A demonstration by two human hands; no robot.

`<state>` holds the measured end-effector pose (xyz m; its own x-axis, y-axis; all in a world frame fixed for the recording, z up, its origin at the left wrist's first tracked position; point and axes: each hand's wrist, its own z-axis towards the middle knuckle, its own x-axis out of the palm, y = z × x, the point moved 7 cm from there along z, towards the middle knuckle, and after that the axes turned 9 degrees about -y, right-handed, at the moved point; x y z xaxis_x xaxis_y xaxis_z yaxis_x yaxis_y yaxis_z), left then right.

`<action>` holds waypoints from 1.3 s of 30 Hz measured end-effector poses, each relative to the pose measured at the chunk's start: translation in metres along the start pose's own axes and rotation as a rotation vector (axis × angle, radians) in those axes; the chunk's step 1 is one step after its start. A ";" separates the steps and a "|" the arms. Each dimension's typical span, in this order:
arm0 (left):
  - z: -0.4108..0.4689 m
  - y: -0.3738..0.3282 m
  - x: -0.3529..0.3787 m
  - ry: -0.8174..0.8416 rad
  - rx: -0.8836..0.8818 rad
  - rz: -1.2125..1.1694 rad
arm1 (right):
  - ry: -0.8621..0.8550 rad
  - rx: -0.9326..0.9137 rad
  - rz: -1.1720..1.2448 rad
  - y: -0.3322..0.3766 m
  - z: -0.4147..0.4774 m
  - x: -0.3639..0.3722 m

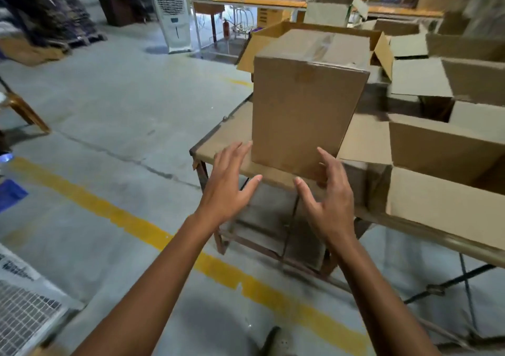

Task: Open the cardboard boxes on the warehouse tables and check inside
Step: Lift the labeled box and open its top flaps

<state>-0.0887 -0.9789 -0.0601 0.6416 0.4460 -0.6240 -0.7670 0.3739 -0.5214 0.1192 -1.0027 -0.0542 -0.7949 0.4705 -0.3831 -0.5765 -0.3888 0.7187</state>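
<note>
Cardboard box: tall, brown, upright, top flaps down. A strip of what looks like brown tape runs across the top seam and a little way onto the front face, though blur softens the detail. It stands at the near left corner of the table, with its front lower edge close to the table's near edge. Left hand: fingers straight and spread, palm turned toward the box, fingertips at the box's lower left edge; contact cannot be told. Right hand: fingers spread and slightly bent, raised in front of the lower right corner of the box, holding nothing; contact again cannot be told. The hands are apart, one on each side of the box's base. Just right of the box on the same table is an open box with its flaps folded out. Another opened box stands directly behind the closed one. More open cartons lie farther right. Floor: grey concrete with a yellow line passing under the left forearm. An air cooler stands at the far side.
</note>
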 end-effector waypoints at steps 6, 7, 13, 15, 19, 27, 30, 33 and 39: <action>0.122 -0.016 -0.004 -0.079 0.125 -0.002 | -0.150 -0.111 -0.048 0.022 0.117 -0.011; 0.145 -0.020 -0.005 -0.087 0.138 0.000 | -0.169 -0.131 -0.068 0.025 0.137 -0.011; 0.281 -0.034 0.017 -0.070 0.143 0.059 | -0.218 -0.120 -0.282 0.026 0.254 -0.011; 0.319 -0.034 0.033 -0.038 0.123 0.088 | -0.218 -0.067 -0.354 0.019 0.287 -0.011; 0.384 -0.017 0.071 0.063 -0.028 0.177 | -0.169 0.053 -0.516 -0.009 0.349 -0.005; 0.409 0.040 0.148 0.451 -0.472 0.000 | 0.144 0.818 -0.189 -0.140 0.368 0.036; 0.413 0.043 0.152 0.481 -0.444 -0.021 | 0.166 0.770 -0.224 -0.145 0.374 0.037; 0.412 0.047 0.152 0.477 -0.445 -0.041 | 0.151 0.717 -0.307 -0.139 0.371 0.036; 0.402 0.049 0.138 0.438 -0.430 -0.131 | 0.107 0.605 -0.488 -0.098 0.358 0.024</action>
<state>-0.0374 -0.5721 0.0624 0.7406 0.0100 -0.6718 -0.6719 0.0017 -0.7407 0.2249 -0.6695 0.0738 -0.5100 0.3866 -0.7684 -0.6865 0.3554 0.6344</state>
